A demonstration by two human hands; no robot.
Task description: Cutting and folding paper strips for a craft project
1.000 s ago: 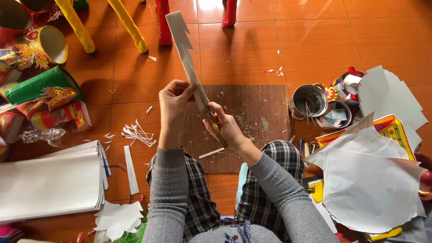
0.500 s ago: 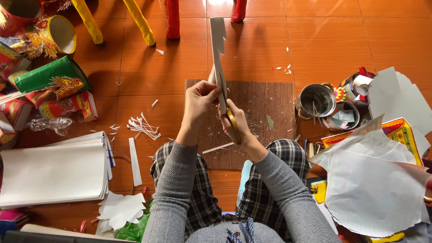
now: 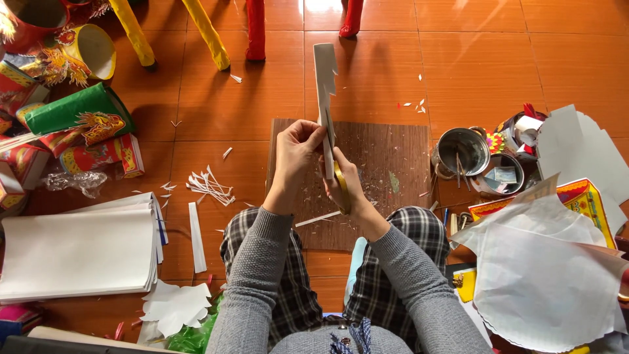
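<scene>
White paper strip (image 3: 324,78) is pinched upright by left hand (image 3: 295,154) fingers, yellow-handled scissors (image 3: 341,187) gripped shut-fisted in right hand (image 3: 347,187) just beside; notched edge could be miscut if strip flexes.

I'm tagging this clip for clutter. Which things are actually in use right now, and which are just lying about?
In use: left hand holding the white paper strip; right hand with yellow-handled scissors; brown board.

Lying about: paper stack, metal pot, green tube, paper scraps.

white paper strip (image 3: 324,85), yellow-handled scissors (image 3: 341,187), grey sleeves (image 3: 259,262), black-and-white plaid trousers (image 3: 386,262).
</scene>
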